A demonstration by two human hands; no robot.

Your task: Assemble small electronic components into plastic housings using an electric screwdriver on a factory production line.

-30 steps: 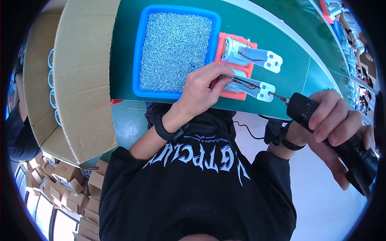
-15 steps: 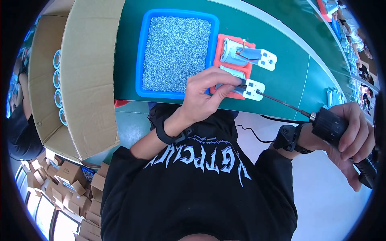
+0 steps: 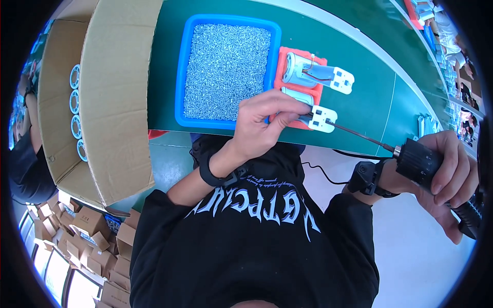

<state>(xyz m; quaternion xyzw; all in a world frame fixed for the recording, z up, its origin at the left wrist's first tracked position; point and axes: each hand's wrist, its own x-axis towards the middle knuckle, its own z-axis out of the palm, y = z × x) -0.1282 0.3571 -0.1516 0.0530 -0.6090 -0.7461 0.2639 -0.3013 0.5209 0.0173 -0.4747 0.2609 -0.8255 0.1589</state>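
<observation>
My left hand is closed, thumb and fingers pinching the near white-ended device behind its white end plate. The fingers cover much of that device's body. My right hand wraps around a black electric screwdriver at the right. Its long thin bit reaches left, and the tip meets the white end plate. A second device, with a pale cylindrical body, dark wires and a white end, lies just beyond. Both rest in a red foam holder. Whether a screw sits at the bit's tip is too small to tell.
A blue tray full of small metal screws stands left of the holder on the green table. A large open cardboard box with white rings inside stands further left. A black cable hangs below the table edge. Other people are at both sides.
The view has shifted slightly. Both hands keep nearly the same places, and the bit still touches the white end plate, which sits a touch nearer to me.
</observation>
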